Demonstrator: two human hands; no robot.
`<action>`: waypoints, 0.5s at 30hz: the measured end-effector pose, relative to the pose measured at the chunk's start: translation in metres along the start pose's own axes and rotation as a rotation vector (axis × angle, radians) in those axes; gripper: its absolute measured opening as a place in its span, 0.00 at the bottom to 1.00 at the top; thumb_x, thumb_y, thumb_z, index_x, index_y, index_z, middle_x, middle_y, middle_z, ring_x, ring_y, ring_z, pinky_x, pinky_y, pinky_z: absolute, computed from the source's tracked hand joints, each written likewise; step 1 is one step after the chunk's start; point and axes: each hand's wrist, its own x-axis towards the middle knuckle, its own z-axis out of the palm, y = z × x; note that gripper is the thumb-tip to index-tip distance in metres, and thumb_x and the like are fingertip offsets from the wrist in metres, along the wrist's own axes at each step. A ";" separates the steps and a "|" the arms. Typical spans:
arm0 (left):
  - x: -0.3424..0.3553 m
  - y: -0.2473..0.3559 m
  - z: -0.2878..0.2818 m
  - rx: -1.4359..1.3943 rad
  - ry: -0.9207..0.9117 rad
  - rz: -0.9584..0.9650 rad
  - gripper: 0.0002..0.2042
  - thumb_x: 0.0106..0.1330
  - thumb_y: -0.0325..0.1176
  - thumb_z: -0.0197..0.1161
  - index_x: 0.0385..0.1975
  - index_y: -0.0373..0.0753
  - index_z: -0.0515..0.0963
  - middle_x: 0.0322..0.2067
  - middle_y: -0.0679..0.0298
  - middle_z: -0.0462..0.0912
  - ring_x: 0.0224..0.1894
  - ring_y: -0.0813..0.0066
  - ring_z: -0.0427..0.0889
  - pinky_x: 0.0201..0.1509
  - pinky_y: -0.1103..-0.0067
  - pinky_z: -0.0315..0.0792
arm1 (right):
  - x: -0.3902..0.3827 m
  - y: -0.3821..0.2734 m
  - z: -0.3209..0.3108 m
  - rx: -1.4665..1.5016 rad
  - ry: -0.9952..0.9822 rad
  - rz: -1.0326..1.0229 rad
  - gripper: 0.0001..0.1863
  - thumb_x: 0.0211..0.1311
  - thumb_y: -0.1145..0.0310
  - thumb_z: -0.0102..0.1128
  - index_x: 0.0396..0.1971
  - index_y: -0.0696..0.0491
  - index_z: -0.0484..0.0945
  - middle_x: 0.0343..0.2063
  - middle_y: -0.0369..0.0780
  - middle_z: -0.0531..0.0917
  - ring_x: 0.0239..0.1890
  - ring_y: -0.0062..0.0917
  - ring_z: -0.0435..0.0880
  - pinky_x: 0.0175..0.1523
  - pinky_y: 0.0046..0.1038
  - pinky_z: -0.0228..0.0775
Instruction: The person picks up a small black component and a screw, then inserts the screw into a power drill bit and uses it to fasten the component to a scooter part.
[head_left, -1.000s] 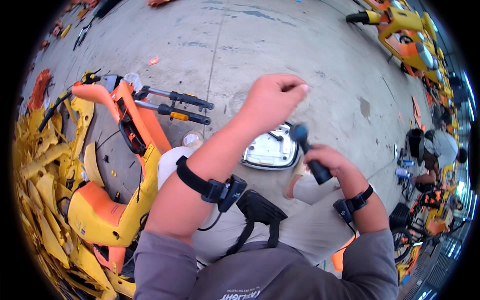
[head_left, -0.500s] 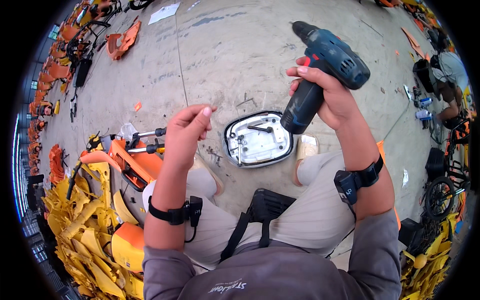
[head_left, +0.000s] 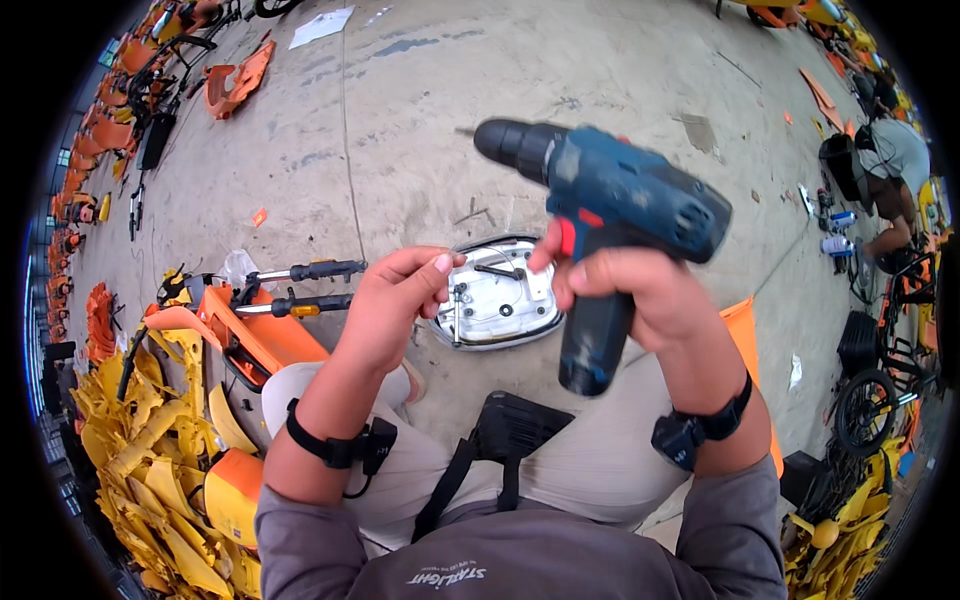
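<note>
Biggest thing by far is the grey concrete floor (head_left: 430,150), running from the person's feet out to the far rim, where the fisheye bends everything and goes black at the corners. Lots of room to move out ahead. The left side's tighter: a heap of yellow panels (head_left: 140,490) piles up there, cut off by the dark border. Just beside it is an orange scooter body (head_left: 280,335), its near end tucked out of sight behind the left leg. Over by the right edge a co-worker (head_left: 900,160) is bent low, too small and warped to make out what they're handling.

Between the hands and past the knees sits a white pan (head_left: 480,322) with a dark rim, flat on the floor. Its near edge shows fine, but the right end is covered by the right fingers and drill (head_left: 625,190), and the left hand overlaps its left side. The drill's up in the air, nose to the left, battery hanging toward the right thigh.

Right hand (head_left: 635,295) is wrapped round the grip. Left hand (head_left: 405,300) is curled, thumb and index pinched together; can't tell if something tiny's in there. Smallest bit: the drill's tip (head_left: 465,132), kinda blurry, pointing over open concrete.
</note>
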 end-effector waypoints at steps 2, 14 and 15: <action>-0.009 0.007 -0.002 -0.046 0.004 0.017 0.12 0.71 0.36 0.62 0.44 0.33 0.82 0.23 0.72 0.75 0.24 0.85 0.68 0.30 0.87 0.63 | -0.011 0.001 0.011 -0.033 -0.036 -0.017 0.24 0.44 0.77 0.62 0.46 0.63 0.76 0.40 0.51 0.82 0.29 0.28 0.83 0.39 0.27 0.74; -0.039 0.016 -0.028 -0.292 0.047 0.253 0.12 0.73 0.34 0.61 0.47 0.33 0.81 0.31 0.65 0.83 0.33 0.80 0.77 0.39 0.82 0.70 | -0.031 0.026 0.020 -0.180 -0.432 -0.046 0.15 0.57 0.82 0.59 0.45 0.55 0.75 0.41 0.42 0.82 0.38 0.20 0.81 0.40 0.21 0.75; -0.041 0.017 -0.029 -0.291 0.053 0.259 0.12 0.73 0.34 0.61 0.47 0.33 0.81 0.31 0.65 0.83 0.33 0.80 0.77 0.39 0.82 0.70 | -0.034 0.033 0.021 -0.182 -0.441 -0.047 0.15 0.57 0.82 0.59 0.45 0.55 0.75 0.41 0.42 0.82 0.38 0.20 0.81 0.40 0.21 0.75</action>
